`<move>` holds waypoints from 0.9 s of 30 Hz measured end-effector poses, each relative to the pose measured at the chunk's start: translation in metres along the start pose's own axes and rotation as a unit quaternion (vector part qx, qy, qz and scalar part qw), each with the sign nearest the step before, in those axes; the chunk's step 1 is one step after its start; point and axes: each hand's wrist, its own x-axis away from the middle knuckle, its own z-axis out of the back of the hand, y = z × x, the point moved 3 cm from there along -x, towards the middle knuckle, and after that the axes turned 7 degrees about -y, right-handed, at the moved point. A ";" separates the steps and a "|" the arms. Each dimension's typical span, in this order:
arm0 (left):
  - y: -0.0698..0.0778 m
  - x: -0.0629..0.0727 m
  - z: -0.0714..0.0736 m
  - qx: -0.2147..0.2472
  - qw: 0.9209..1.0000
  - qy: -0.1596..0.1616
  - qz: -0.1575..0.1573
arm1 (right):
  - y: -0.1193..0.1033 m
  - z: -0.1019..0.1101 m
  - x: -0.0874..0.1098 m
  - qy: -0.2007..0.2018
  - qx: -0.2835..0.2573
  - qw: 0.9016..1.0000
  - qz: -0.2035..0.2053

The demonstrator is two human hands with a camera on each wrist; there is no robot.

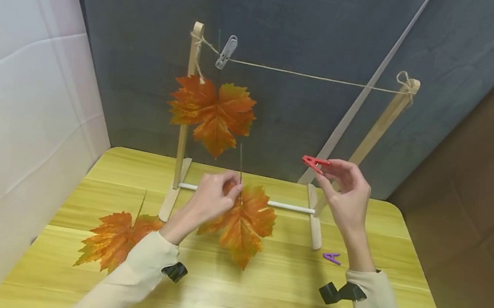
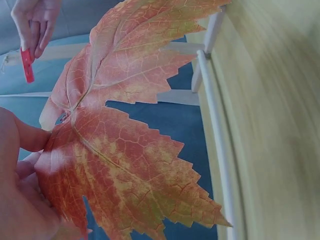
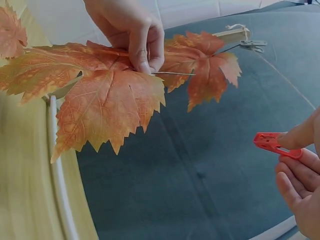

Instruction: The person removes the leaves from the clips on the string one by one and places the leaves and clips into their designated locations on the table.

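My left hand (image 1: 215,194) pinches an orange artificial maple leaf (image 1: 244,222) near its base, and the thin stem points up past the fingertips. In my right hand (image 1: 348,192) a red clothespin (image 1: 315,163) is held between thumb and fingers, out to the right of that leaf. A second leaf (image 1: 215,112) hangs from the string (image 1: 296,73) at the left, held by a grey clothespin (image 1: 226,52). The right wrist view shows the held leaf's stem (image 3: 172,73) sticking out beyond the left fingers.
The string runs between two wooden posts (image 1: 186,103) of a stand with a white bottom rod (image 1: 291,207). A third leaf (image 1: 118,238) lies on the table (image 1: 254,307) at the left, partly behind my left forearm. A purple clothespin (image 1: 332,258) lies at the right.
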 end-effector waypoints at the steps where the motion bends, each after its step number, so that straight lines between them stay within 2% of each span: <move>1: -0.002 0.001 -0.001 0.001 1.000 -0.003 0.002 | 0.003 0.001 0.003 0.001 -0.004 1.000 -0.005; 15: -0.027 0.019 -0.010 0.013 0.998 -0.024 0.062 | 0.030 0.010 0.043 0.022 -0.034 0.997 -0.062; 22: -0.050 0.027 -0.020 0.012 0.993 -0.036 0.109 | 0.039 0.010 0.063 0.018 -0.030 0.996 -0.082; 27: -0.066 0.032 -0.026 0.014 0.990 -0.052 0.127 | 0.048 0.011 0.077 0.015 -0.034 0.993 -0.115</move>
